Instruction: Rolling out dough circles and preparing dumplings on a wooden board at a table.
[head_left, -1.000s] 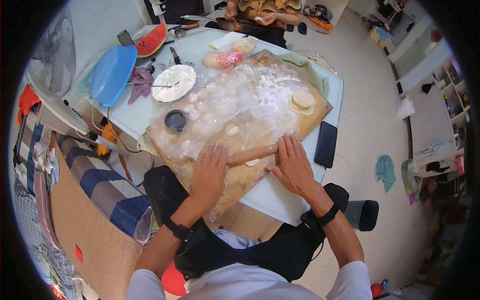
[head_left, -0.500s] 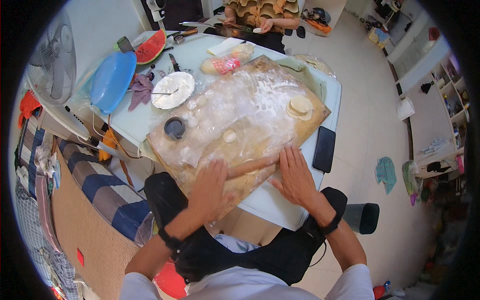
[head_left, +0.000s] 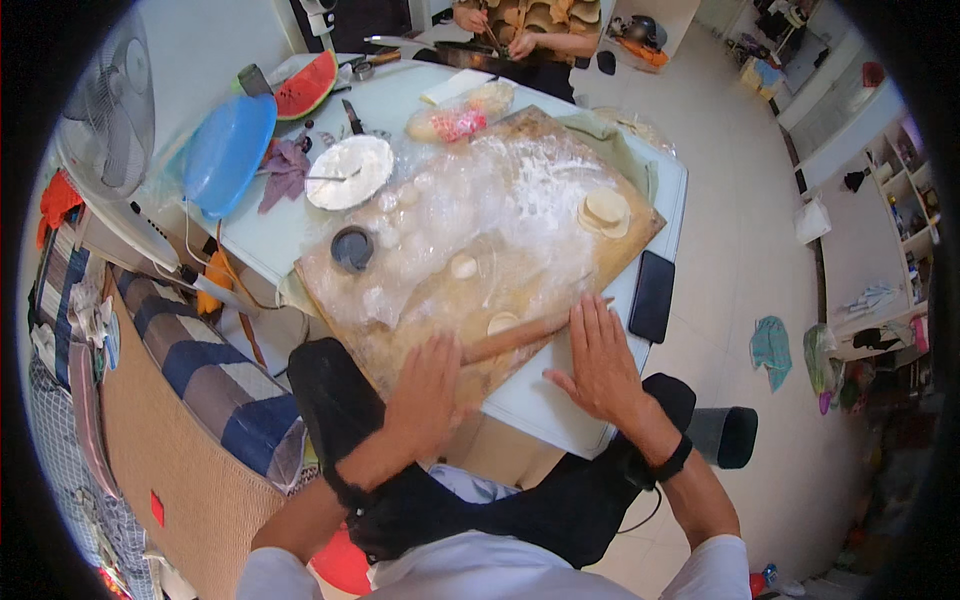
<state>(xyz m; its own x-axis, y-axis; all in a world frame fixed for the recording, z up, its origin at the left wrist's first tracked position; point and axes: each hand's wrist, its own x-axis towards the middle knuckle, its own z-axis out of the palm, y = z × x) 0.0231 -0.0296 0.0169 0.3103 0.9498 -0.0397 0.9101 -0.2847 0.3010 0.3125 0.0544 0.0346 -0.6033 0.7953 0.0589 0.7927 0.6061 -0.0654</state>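
A wooden rolling pin (head_left: 515, 338) lies across the near edge of a floured wooden board (head_left: 640, 222). On its left end rests my left hand (head_left: 425, 385), flat with fingers stretched out. My right hand (head_left: 603, 365) lies on the other end, palm down, fingers extended and thumb apart. Just beyond the pin, partly hidden by it, is a small flat dough round (head_left: 502, 322). Farther off sits a dough ball (head_left: 463, 266). Thin rolled dough rounds (head_left: 604, 210) are stacked at the board's right. Clear plastic film (head_left: 435, 215) covers dough pieces at the left.
A dark cup (head_left: 352, 249) stands on the board, with a white bowl of flour (head_left: 375, 160) beyond it. A phone (head_left: 652, 297) lies at the table's right edge. Watermelon (head_left: 306, 88), a blue basin (head_left: 228, 155) and a knife (head_left: 352, 118) are farther back. Another person's hands (head_left: 522, 44) work opposite.
The rolling pin has come slightly toward me under both hands, and more of the dough round shows beyond it. The person opposite has brought their hands closer together.
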